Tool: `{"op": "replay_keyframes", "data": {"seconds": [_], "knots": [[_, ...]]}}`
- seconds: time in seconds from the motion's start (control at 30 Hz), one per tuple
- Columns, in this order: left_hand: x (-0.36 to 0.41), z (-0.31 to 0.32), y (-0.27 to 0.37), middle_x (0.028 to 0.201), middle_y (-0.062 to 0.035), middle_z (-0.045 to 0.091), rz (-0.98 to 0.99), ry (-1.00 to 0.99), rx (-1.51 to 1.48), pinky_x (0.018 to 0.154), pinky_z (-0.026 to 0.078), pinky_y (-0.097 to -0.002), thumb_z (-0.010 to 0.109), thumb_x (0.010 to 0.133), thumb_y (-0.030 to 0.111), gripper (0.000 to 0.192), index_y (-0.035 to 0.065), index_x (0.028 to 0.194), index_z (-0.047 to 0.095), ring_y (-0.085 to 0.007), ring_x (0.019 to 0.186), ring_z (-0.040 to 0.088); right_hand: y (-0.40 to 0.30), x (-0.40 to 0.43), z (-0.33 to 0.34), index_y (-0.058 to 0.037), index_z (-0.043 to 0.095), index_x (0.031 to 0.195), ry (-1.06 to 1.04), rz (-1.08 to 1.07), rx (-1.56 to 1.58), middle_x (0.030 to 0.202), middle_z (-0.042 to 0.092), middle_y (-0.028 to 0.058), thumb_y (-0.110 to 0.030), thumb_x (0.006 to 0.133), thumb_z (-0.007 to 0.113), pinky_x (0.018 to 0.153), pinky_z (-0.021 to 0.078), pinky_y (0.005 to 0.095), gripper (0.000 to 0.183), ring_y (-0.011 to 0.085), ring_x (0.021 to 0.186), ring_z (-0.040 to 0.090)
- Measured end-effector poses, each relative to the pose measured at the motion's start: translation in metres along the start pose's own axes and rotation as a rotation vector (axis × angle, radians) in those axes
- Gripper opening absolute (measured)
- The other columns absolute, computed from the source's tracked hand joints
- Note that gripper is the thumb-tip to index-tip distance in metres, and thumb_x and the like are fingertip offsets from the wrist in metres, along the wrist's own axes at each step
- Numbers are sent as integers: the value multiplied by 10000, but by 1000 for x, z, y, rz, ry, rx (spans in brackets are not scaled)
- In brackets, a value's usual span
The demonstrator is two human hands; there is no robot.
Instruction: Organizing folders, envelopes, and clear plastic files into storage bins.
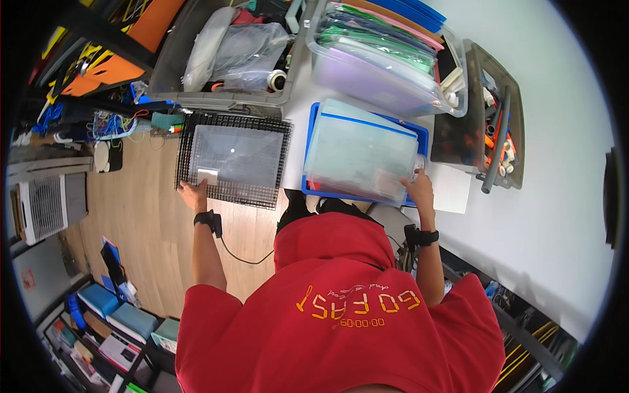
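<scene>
My left hand (194, 194) grips the near left corner of a black mesh tray (241, 194), its thumb on top. A clear plastic document folder (241, 147) with a small white label (208, 176) lies on the mesh. To the right, a blue tray (425, 137) holds a stack of translucent plastic folders (363, 147), the top one with a blue strip along its far edge. My right hand (420, 191) is at the stack's near right corner, thumb against the folders and fingers by the tray's rim. Whether it grips a folder cannot be made out.
Beyond stand a grey bin (236, 100) with plastic bags, a clear bin (373, 88) of folders, and a grey box (452, 142) of pipe fittings. A white sheet (449, 189) lies on the white table (550, 221). A cable (245, 260) hangs from my left wrist strap.
</scene>
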State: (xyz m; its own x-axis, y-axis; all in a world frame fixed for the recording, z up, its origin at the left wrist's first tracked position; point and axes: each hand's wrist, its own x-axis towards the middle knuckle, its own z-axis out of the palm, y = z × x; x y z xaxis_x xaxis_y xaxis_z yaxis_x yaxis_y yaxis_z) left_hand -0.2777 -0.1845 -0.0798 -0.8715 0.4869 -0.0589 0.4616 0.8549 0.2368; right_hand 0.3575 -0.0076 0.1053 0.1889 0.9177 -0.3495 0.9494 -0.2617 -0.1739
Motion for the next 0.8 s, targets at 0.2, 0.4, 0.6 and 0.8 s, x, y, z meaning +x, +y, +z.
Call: {"op": "replay_keyframes", "data": {"seconds": [0.2,0.4,0.6,0.8], "knots": [[10,15,-47,1136,-188,663,126,140,-76,925,512,-473,821,771,304,631,13,1278,583,-437,997,619,-8,-4,15,-15,563,1269,67,-198,84,1273,584,252,-289,810,765,956,472,485,572,429,1172,563],[-6,-23,-21,961,-176,712,64,214,-596,769,599,-326,628,919,-19,199,-55,1113,600,-181,861,691,-62,-5,51,-57,419,1462,84,-886,-43,1537,358,225,-227,760,808,1152,334,468,820,399,1429,331],[-75,-161,56,914,-141,676,222,134,-794,659,655,-357,563,988,37,128,-48,930,487,-190,798,695,-52,2,75,-64,385,1483,71,-869,-135,1598,252,195,-317,734,826,1155,311,525,906,394,1466,258],[-124,-227,72,892,-161,669,331,106,-1032,636,636,-336,586,973,33,133,-7,896,485,-178,745,684,-59,4,67,-33,424,1450,162,-911,-113,1534,359,212,-345,787,780,1128,344,512,815,389,1428,321]]}}
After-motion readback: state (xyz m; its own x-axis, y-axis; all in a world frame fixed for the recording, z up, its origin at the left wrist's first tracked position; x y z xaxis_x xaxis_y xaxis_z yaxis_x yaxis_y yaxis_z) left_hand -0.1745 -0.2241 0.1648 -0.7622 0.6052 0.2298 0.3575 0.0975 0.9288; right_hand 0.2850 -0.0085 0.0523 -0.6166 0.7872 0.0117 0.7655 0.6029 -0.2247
